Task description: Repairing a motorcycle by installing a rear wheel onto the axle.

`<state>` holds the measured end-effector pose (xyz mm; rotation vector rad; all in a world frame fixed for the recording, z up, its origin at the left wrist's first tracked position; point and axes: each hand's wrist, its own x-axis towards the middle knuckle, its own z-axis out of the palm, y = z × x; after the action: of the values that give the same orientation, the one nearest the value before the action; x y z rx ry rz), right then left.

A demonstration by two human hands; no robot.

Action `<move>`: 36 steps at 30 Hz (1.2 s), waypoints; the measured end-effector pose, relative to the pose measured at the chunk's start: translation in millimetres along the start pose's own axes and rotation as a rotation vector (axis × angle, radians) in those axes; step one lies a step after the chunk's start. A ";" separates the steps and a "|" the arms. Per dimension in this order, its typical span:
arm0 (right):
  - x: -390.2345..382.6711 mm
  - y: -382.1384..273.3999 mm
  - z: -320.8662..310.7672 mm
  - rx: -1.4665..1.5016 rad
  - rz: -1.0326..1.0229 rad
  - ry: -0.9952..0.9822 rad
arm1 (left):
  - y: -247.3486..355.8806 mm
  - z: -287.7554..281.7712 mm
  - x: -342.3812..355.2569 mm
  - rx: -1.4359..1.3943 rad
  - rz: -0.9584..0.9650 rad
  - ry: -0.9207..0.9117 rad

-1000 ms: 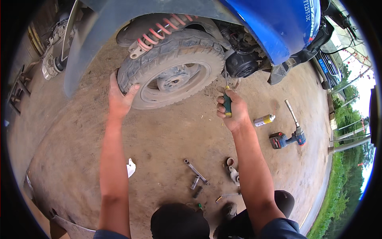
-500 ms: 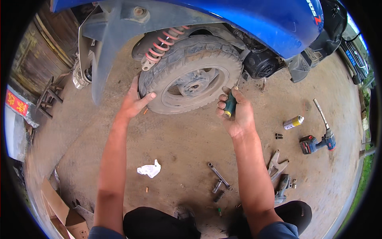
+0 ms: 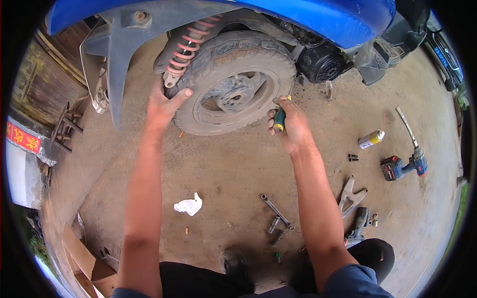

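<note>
A dusty rear wheel (image 3: 201, 118) with a knobbly tyre sits under a blue scooter body (image 3: 318, 22). My left hand (image 3: 161, 108) grips the tyre's left edge, thumb on the sidewall and fingers out of sight behind it. Just above that hand ends a shock absorber (image 3: 185, 53) with a red coil spring. Closed around the green and yellow handle of a screwdriver (image 3: 279, 120) is my right hand (image 3: 295, 126), by the tyre's lower right edge. The screwdriver's shaft cannot be made out, so whether it touches the tyre is unclear.
On the ground to the right are a spray can (image 3: 371, 139), bolts (image 3: 353, 157), a cordless impact wrench (image 3: 405, 166) and a metal bracket (image 3: 352, 197). A spanner (image 3: 277, 211) and white crumpled paper (image 3: 189, 204) lie nearer me. A cardboard box (image 3: 82, 256) stands at lower left.
The view has shifted, putting the scooter and wheel higher and further left in it. Both hands keep their holds. The screwdriver's shaft, visible beside the tyre before, no longer shows clearly.
</note>
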<state>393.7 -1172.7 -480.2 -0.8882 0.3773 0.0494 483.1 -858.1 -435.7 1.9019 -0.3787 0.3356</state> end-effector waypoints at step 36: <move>9.9 -48.7 -101.0 -0.370 0.033 -0.159 | -13.4 21.6 -1.4 0.211 0.166 0.070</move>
<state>382.1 -1282.0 -504.6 -1.2347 0.2364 0.2246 488.5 -873.7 -455.0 2.0629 -0.4703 0.5703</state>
